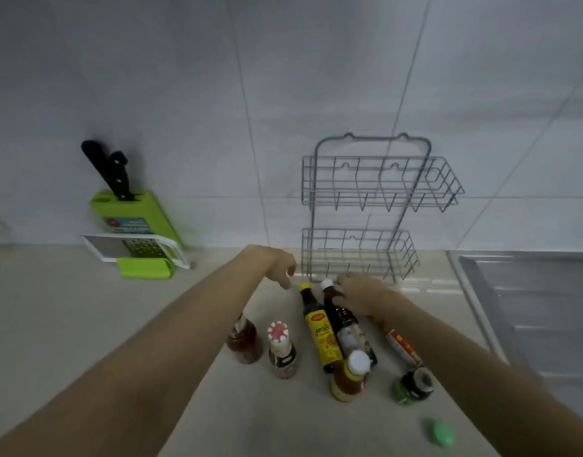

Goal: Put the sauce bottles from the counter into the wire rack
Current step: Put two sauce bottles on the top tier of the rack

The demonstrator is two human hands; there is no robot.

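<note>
Several sauce bottles stand on the beige counter (69, 308) in front of a two-tier grey wire rack (376, 199) that leans against the tiled wall; both tiers hold nothing. My right hand (359, 291) grips the neck of a tall dark bottle with a white cap (346, 328). Beside it stands a yellow-labelled, yellow-capped bottle (320, 334). My left hand (280, 262) hovers just left of that yellow cap, fingers loosely apart and holding nothing. Closer to me are a red-capped bottle (282, 351), a reddish bottle (244, 341) partly behind my left forearm, an orange bottle with a white cap (349, 377) and a green-lidded jar (412, 385).
A green knife block (132, 216) with black-handled knives and a green and white grater (138, 255) stand at the back left. A steel sink (530, 308) lies to the right. A small green object (441, 432) lies near the front right, and a red and yellow pack (404, 347) under my right forearm.
</note>
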